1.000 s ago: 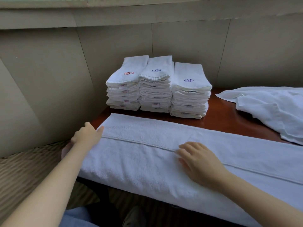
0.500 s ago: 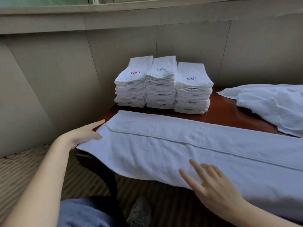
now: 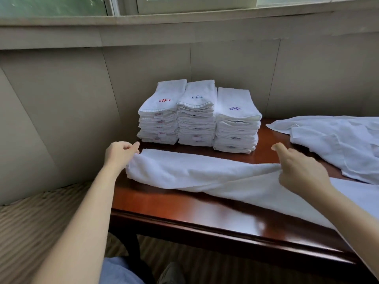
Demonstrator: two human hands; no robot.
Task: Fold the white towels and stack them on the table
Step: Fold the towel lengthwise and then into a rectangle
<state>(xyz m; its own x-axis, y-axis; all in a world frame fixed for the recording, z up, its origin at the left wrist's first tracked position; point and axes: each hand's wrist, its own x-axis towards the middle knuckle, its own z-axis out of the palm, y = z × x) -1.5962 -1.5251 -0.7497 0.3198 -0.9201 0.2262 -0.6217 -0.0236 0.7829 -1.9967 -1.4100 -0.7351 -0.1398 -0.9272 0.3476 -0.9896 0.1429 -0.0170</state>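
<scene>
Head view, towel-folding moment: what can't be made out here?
In the head view:
the long towel: its right end is cut off by the frame's right edge.
the right hand: which fingers pinch the long towel is hidden behind the hand's own back.
the folded stacks: embroidered marks and labels are too small to read.
the loose towels: cut off at the right edge, so their count is unclear.

Right edge cuts the long towel (image 3: pixel 194 171), its right end unseen; same for the loose towel pile (image 3: pixel 338 144) far right. Lower fingers of the right hand (image 3: pixel 301 171) hidden in the towel's fold. Marks and labels on the 3 stacks (image 3: pixel 196 113) too small to read. Bottom edge crops the shoe (image 3: pixel 170 273).
</scene>
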